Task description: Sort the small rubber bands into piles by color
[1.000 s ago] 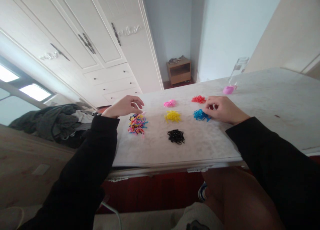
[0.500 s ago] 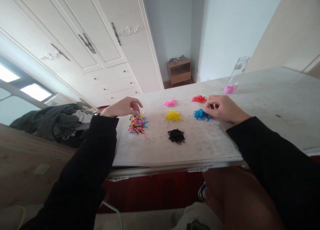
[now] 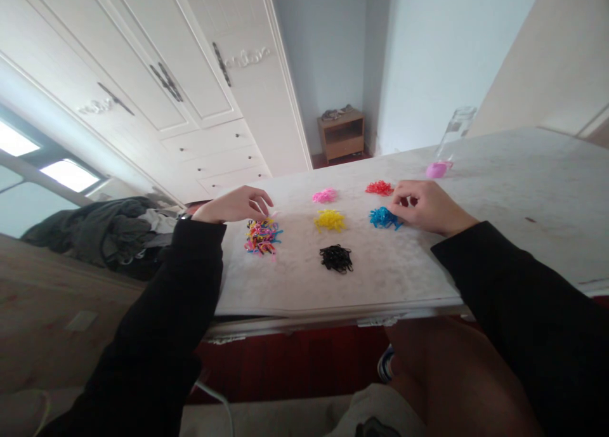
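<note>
A heap of mixed-colour small rubber bands (image 3: 262,238) lies on the left part of the table. My left hand (image 3: 238,204) hovers at its far edge, open, with the fingers loosely bent and thumb apart. On the right, my right hand (image 3: 425,207) is closed in a pinch beside the blue rubber bands (image 3: 383,217); what its fingertips hold, if anything, is hidden. Close by lie the red rubber bands (image 3: 379,188). Between the hands are separate piles of pink rubber bands (image 3: 324,196), yellow rubber bands (image 3: 329,220) and black rubber bands (image 3: 335,258).
A clear glass bottle (image 3: 451,132) with something pink at its base stands on the far right of the white table (image 3: 285,291). Dark clothes (image 3: 104,234) are piled left of the table. Behind are a white wardrobe (image 3: 204,107) and a small wooden cabinet (image 3: 343,145).
The fingers of my left hand have shifted slightly over the mixed heap. My right hand has stayed almost still beside the blue pile, and the piles look the same.
</note>
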### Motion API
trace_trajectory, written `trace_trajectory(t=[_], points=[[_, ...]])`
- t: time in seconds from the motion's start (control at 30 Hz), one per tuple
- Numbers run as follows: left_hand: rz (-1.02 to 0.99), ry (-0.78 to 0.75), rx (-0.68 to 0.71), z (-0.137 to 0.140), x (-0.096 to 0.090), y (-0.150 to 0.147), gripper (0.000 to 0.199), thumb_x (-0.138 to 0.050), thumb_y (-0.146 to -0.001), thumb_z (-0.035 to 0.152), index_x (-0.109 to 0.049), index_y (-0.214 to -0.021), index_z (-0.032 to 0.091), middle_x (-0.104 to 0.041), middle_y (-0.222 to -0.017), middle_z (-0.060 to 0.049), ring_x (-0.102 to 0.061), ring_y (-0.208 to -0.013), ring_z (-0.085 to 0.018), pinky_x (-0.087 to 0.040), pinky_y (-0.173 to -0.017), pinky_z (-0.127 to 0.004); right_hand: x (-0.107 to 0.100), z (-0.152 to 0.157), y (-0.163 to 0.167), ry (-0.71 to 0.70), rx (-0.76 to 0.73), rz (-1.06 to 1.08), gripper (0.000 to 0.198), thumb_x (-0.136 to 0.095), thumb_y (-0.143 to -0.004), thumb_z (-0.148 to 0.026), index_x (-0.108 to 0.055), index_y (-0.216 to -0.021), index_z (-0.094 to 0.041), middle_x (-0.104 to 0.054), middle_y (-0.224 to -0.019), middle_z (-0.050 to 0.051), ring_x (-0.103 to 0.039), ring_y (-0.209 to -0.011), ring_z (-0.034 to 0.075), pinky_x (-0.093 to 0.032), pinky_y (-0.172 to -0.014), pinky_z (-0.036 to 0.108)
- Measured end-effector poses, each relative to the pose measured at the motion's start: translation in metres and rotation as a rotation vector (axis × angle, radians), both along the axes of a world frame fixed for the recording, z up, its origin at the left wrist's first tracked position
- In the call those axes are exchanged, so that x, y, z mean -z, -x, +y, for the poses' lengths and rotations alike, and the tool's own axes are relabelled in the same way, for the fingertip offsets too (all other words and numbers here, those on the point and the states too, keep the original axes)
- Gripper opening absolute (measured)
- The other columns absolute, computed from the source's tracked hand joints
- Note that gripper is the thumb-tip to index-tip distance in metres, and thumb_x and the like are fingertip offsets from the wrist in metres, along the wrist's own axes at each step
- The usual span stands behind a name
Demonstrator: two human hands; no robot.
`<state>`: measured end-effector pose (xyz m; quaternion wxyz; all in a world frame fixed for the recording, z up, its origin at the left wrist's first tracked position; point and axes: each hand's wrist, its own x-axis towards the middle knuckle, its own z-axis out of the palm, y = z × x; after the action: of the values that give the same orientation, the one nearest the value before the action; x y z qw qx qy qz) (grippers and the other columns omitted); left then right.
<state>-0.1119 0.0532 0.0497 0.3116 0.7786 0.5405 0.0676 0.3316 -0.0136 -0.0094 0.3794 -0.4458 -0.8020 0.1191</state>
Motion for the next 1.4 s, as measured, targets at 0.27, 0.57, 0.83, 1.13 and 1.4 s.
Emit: trace_trajectory(t=[0.27,0.57,0.83,1.13,1.4], points=[[0.004,0.002,0.019,-0.002,0.003,-0.003,0.048,-0.086,-0.062,0.039,-0.075,-0.104,0.018,-0.082,-0.096,-0.010,-0.078,-0.080,-0.025,-0.058,-0.066,-0.032,0.001,0.001,-0.001,0.004,-0.007,-0.007,0.018,-0.068,-0.078,-0.024,-0.061,-0.060,-0.025,-0.063,-0.067,0.001,-0.054,-0.061,0.018,-0.041,-0.064,0.036],[-0.027,0.001,0.042,-0.002,-0.001,0.000,0.043,-0.085,-0.068,0.035,-0.074,-0.106,0.017,-0.083,-0.099,-0.009,-0.077,-0.079,-0.023,-0.057,-0.067,-0.031,0.000,0.000,0.000,0.006,0.002,-0.009,0.019,-0.066,-0.078,-0.027,-0.061,-0.060,-0.024,-0.062,-0.066,0.001,-0.053,-0.061,0.017,-0.040,-0.064,0.035],[-0.069,0.017,0.068,0.001,0.001,0.002,0.041,-0.084,-0.071,0.033,-0.075,-0.108,0.017,-0.083,-0.097,-0.010,-0.077,-0.080,-0.023,-0.057,-0.071,-0.033,0.001,0.000,0.001,0.005,0.004,-0.013,0.019,-0.065,-0.078,-0.027,-0.061,-0.060,-0.023,-0.062,-0.066,0.001,-0.053,-0.060,0.016,-0.039,-0.064,0.034],[-0.281,-0.051,0.100,-0.002,0.005,-0.006,0.030,-0.085,-0.075,0.027,-0.076,-0.103,0.018,-0.084,-0.094,-0.008,-0.078,-0.081,-0.020,-0.059,-0.074,-0.031,0.000,0.000,0.001,-0.002,-0.001,-0.005,0.018,-0.066,-0.077,-0.028,-0.061,-0.060,-0.023,-0.062,-0.066,0.001,-0.052,-0.060,0.016,-0.039,-0.063,0.034],[-0.515,-0.020,0.082,-0.007,0.013,-0.021,0.028,-0.091,-0.072,0.023,-0.075,-0.094,0.019,-0.084,-0.092,-0.008,-0.077,-0.078,-0.018,-0.062,-0.074,-0.031,0.001,0.000,0.001,-0.006,0.007,-0.012,0.019,-0.066,-0.078,-0.027,-0.061,-0.060,-0.023,-0.064,-0.067,0.002,-0.052,-0.060,0.016,-0.039,-0.063,0.034]])
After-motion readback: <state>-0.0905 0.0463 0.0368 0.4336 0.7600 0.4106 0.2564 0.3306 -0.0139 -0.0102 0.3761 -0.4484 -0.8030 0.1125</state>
